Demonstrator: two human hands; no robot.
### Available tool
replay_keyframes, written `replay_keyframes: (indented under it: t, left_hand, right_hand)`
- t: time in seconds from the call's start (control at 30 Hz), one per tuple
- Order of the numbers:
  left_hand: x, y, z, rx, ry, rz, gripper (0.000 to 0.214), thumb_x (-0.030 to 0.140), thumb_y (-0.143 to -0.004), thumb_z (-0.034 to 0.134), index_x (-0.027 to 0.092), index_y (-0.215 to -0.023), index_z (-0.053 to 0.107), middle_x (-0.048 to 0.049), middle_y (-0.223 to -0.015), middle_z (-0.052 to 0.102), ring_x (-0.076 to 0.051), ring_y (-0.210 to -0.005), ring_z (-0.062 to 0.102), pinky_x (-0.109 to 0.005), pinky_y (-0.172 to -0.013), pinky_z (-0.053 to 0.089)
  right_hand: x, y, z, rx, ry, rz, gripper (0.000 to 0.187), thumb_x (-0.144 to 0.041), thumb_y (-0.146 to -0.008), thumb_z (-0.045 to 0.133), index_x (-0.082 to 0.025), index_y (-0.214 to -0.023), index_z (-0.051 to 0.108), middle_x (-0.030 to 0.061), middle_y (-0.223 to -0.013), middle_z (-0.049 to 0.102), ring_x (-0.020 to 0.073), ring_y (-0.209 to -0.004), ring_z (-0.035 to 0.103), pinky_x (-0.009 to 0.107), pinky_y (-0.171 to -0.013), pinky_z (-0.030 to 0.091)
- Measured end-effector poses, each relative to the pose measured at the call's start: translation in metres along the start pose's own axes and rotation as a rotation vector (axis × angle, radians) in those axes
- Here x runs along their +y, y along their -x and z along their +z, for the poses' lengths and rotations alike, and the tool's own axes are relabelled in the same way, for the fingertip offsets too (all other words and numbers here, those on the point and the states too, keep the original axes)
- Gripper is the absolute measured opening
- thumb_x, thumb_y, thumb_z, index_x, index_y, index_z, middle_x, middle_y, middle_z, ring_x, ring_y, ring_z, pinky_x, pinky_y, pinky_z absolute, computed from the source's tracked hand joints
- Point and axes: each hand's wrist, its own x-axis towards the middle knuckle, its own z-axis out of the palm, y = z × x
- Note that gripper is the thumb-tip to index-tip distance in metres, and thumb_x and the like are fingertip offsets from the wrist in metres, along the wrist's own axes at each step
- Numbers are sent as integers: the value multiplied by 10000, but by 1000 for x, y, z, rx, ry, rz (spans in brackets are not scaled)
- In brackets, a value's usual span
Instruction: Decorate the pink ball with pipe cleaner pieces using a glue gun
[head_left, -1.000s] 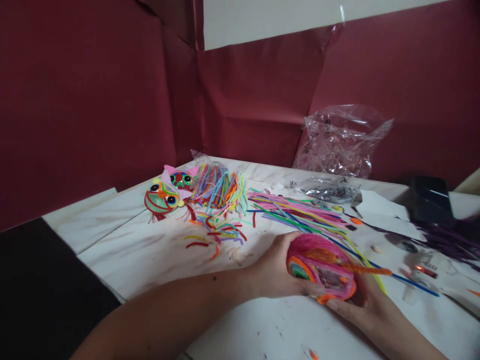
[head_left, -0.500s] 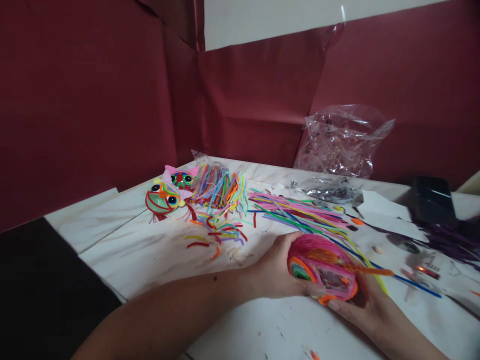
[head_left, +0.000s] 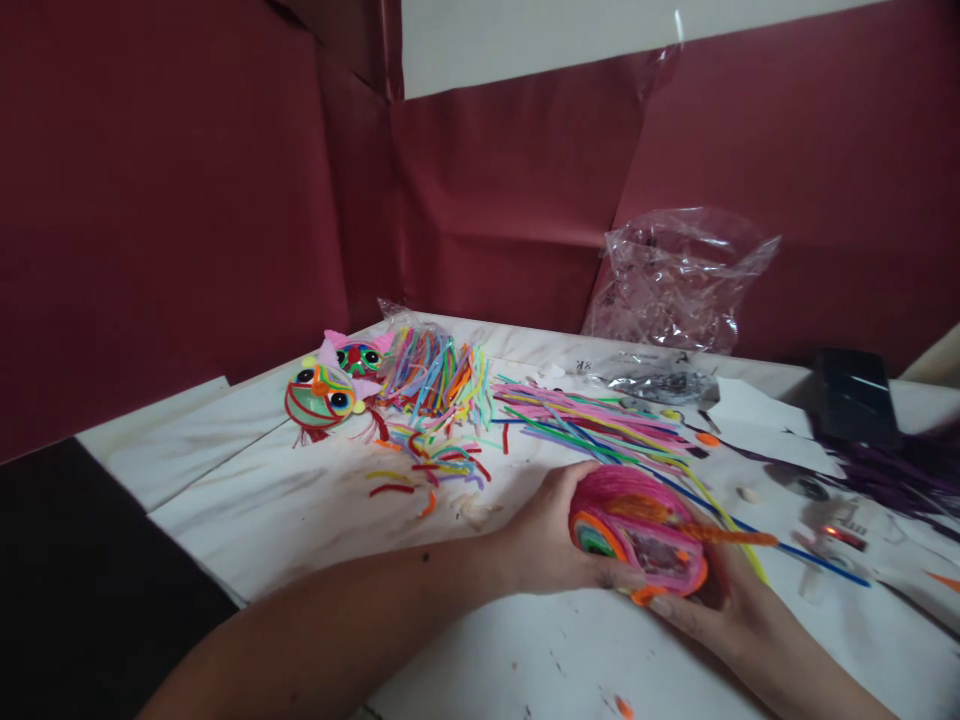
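Two hands cup a round pink pipe-cleaner ball (head_left: 641, 530) above the white surface (head_left: 300, 510).
Left hand (head_left: 551, 535) grasps its left side; right hand (head_left: 712, 610) grips beneath.

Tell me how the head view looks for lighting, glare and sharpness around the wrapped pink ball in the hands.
Head view: dim, soft light with a reddish cast; the pink ball held between left hand and right hand looks slightly soft. The clear plastic bag shows white glare patches. The black box and far right table edge fall into shadow. Straight edges bow near the frame's borders.
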Motion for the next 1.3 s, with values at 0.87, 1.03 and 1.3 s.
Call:
replay_keyframes:
  t: [0.87, 1.03, 1.3]
  left_hand:
    - [-4, -7, -1, -15, 89, 0, 892, 364, -603, 815, 189, -1340, 343, -148, -1376, 449, -323, -1251, 454, -429, -1040, 392]
    - [-7, -9, -3, -38, 78, 28, 893, 356, -623, 803, 196, -1355, 316, -139, -1407, 412, -309, -1291, 409, -412, -1057, 374]
    - [-8, -9, -3, 26, 11, 43, 893, 386, -601, 810, 185, -1333, 341, -160, -1389, 420, -325, -1283, 412, -439, -1061, 362]
  right_hand:
    - [-16, -9, -3, -163, -190, -54, 1060, -468, -608, 804, -230, -1450, 206, 125, -1212, 615, 293, -1088, 604, 450, -955, 480]
    - [-21, -9, -4, -170, -199, -63, 1050, -482, -610, 802, -236, -1447, 216, 116, -1176, 628, 279, -1066, 609, 444, -946, 481]
    - [-10, -13, -3, -167, -285, -84, 1066, -471, -581, 825, -248, -1438, 232, 113, -1212, 614, 283, -1112, 587, 442, -952, 475]
